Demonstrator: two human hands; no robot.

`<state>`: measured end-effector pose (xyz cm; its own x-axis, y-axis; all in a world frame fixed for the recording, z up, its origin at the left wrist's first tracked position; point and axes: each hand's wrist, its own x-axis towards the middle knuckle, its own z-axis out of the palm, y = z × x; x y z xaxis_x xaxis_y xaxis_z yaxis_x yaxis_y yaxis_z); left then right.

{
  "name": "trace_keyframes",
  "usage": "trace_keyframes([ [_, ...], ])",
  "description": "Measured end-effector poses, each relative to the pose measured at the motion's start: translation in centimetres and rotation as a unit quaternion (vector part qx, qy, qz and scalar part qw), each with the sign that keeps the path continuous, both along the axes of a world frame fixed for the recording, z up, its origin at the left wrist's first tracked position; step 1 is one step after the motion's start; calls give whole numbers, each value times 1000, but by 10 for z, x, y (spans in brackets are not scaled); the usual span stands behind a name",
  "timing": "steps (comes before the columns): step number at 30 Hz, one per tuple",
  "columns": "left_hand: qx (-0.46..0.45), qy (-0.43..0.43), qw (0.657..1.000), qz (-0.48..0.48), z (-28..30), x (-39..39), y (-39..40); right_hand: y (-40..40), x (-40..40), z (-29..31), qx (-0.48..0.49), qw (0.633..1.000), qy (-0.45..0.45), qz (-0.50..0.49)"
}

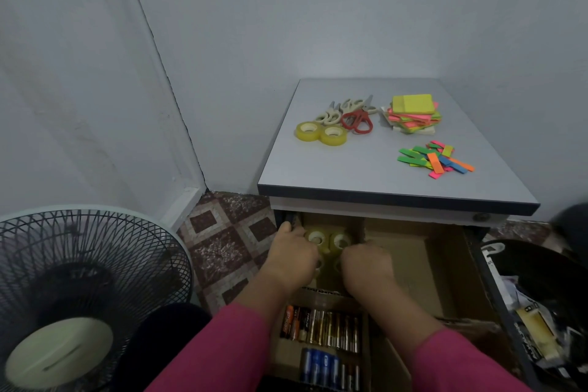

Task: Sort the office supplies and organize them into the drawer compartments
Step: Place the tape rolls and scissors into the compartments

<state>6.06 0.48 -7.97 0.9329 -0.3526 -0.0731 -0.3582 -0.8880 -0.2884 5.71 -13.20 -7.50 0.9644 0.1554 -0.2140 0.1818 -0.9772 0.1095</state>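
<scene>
Both hands' grip is hidden: left hand (291, 256), right hand (366, 264) over tape rolls (327, 240); I'd pack them snug in the drawer's far-left compartment (331, 219).

Both hands, left (291, 259) and right (366, 266), reach forward, seemingly curled.

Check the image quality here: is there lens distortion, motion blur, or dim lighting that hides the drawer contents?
Head view: wide-angle bending curves the wall corner and the fan. Light is dim and flat, with no glare. The tabletop items are fairly sharp. The right hand is smeared by motion blur, the left hand less so. The tape rolls in the drawer sit in shadow and are partly hidden; the batteries are readable.
</scene>
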Motion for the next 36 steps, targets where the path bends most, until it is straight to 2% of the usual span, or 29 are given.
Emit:
trace_keyframes([
  [15, -25, -10, 1000, -6, 1, -5, 0, -2, -3, -2, 24, 1000, -18, 9],
  [21, -185, -84, 979, -10, -3, -9, 6, -10, -12, -1, 89, 995, -43, 28],
  [23, -237, -139, 961, -36, -1, -10, 10, -12, -19, 6, 105, 989, -96, 45],
  [25, -307, -224, 922, -70, 3, -11, 13, -13, -24, 15, 162, 965, -194, 75],
  [27, -370, -294, 876, -96, 16, -6, 13, -17, -21, 27, 253, 911, -301, 123],
  [29, -404, -333, 845, -105, 38, 3, 12, -19, -11, 44, 311, 857, -374, 169],
  [31, -416, -326, 845, -83, 63, 16, 10, -18, 5, 66, 343, 842, -389, 150],
  [34, -460, -223, 859, 27, 89, 44, 8, -15, 38, 87, 367, 881, -294, 46],
  [36, -451, -157, 875, 84, 96, 65, 8, -15, 61, 92, 339, 916, -215, 5],
])
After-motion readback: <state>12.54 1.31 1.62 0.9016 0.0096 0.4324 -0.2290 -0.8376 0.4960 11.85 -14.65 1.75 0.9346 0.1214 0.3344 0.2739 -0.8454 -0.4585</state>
